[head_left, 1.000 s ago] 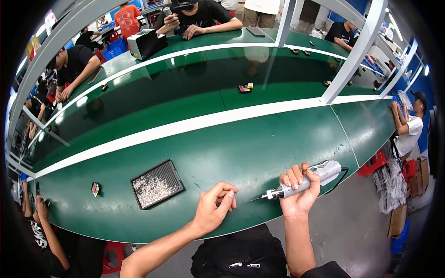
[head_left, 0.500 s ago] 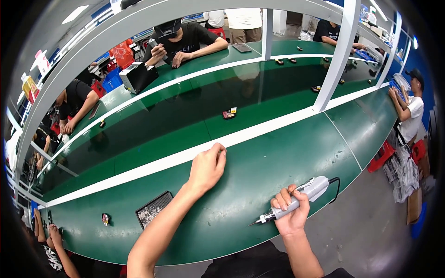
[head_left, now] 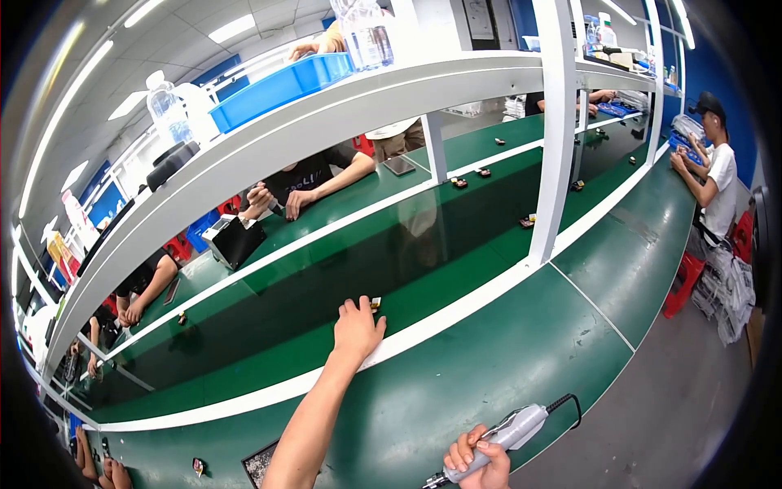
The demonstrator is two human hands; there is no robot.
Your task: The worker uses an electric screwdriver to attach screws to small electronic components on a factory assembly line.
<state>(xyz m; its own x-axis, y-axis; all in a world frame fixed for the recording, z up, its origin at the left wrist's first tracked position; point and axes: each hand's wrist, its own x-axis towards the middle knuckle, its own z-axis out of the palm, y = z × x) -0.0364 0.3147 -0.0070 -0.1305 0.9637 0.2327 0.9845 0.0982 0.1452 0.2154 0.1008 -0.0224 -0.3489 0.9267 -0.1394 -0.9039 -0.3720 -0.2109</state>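
My left hand (head_left: 358, 332) reaches over the white rail onto the dark green conveyor belt, its fingers stretched out and apart. Just beyond its fingertips is a small part with a yellow label (head_left: 375, 304), partly covered by the hand; whether they touch I cannot tell. Over the near table edge, my right hand (head_left: 476, 458) is wrapped round a grey electric screwdriver (head_left: 517, 429), whose bit points to the lower left. A black cord loops from its rear end. Under my left forearm lies a black tray of tiny screws (head_left: 259, 464), mostly hidden.
A white post (head_left: 555, 147) and an overhead shelf beam (head_left: 366, 88) stand between me and the far side. On the shelf sit a blue bin (head_left: 281, 88) and bottles. Several small parts dot the belt; another small part (head_left: 198, 466) lies at lower left. Co-workers sit around.
The view has tipped up, showing more of the shelf. My left hand has gone from above the table to over the belt beside the small part, its fingers opening. The right still grips the screwdriver.
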